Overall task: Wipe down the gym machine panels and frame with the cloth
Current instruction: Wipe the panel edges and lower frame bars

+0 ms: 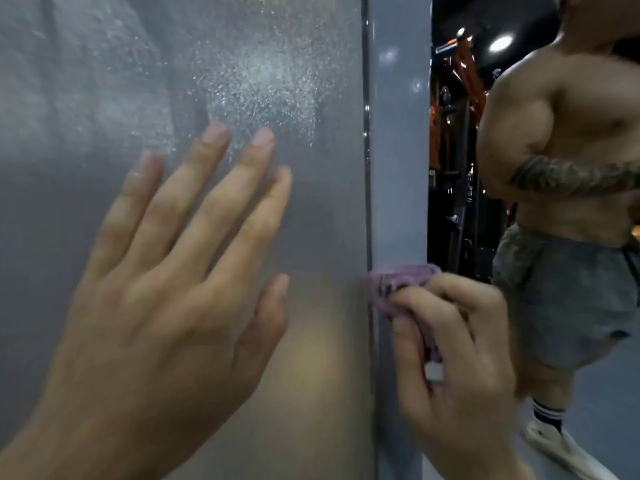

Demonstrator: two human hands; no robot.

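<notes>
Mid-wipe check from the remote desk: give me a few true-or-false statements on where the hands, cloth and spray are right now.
1. The right hand grips a purple cloth. True.
2. The cloth is on the wide panel. False: it is pressed to the narrow frame post.
3. The left hand is spread open over the panel. True.
4. The panel's upper part is dry. False: spray droplets speckle it.
</notes>
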